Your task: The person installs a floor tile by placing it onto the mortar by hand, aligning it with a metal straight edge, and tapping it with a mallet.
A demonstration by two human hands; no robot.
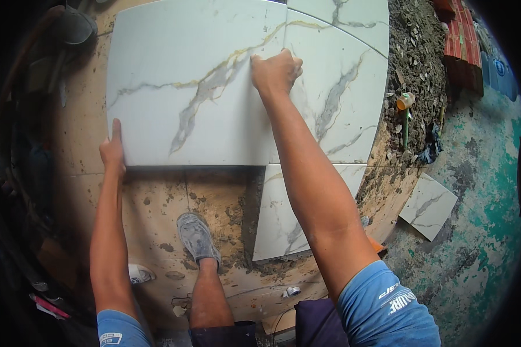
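Note:
A large white marble-look tile (156, 52) with grey and gold veins fills the upper middle. My left hand (113, 149) grips its near left corner, thumb on top and fingers hidden below. Its near edge casts a dark shadow on the floor, so that side appears raised. My right hand (276, 70) is closed near the seam at the tile's right side; its curled fingers hide whatever may be in them. Right of the seam lies a matching tile (341, 87). Another tile piece (283, 214) lies nearer me, partly behind my right forearm.
Mortar-spotted tan floor (156, 220) surrounds my dusty grey shoe (197, 236). Rubble (414, 52) runs along the right, with an orange-and-white container (405, 101) on it. A small cut tile (428, 206) rests on the green-stained concrete. A white roll (292, 291) lies near my legs.

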